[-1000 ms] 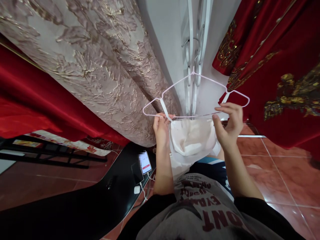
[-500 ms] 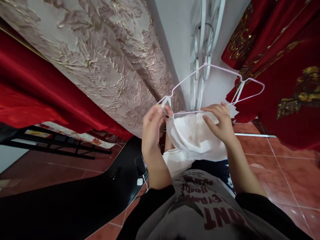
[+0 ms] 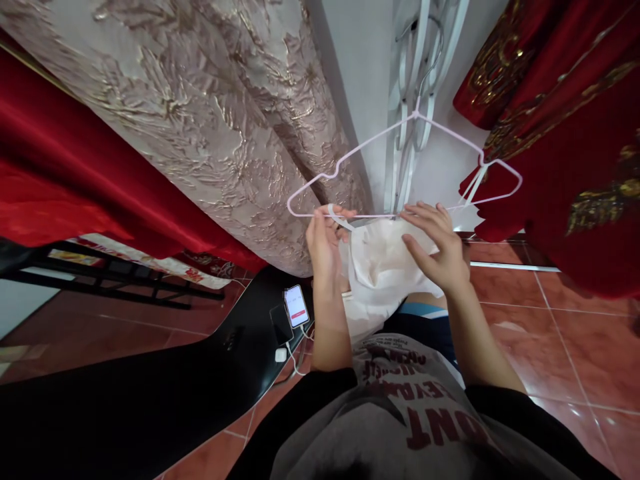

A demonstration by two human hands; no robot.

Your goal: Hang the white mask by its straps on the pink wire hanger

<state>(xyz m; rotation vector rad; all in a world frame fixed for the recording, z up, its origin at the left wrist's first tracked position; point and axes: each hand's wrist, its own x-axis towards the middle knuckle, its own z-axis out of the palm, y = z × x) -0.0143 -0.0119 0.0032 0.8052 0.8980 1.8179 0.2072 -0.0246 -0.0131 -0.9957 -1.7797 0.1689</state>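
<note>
Left hand point(image 3: 324, 247) holds a loose strap point(image 3: 343, 220), mid-frame; right hand point(image 3: 443, 250) is spread, thumb parted from fingers, over the white garment point(image 3: 377, 253), which sits at center under the pink hanger point(image 3: 415, 115). Other strap point(image 3: 476, 185) loops the hanger's right shoulder. Black table point(image 3: 165, 393), lower left, carries two phones point(image 3: 297, 307). Patterned cloth point(image 3: 210, 133) hangs upper left, red cloth point(image 3: 565, 160) upper right, white hangers point(image 3: 421, 40) upper center.
</note>
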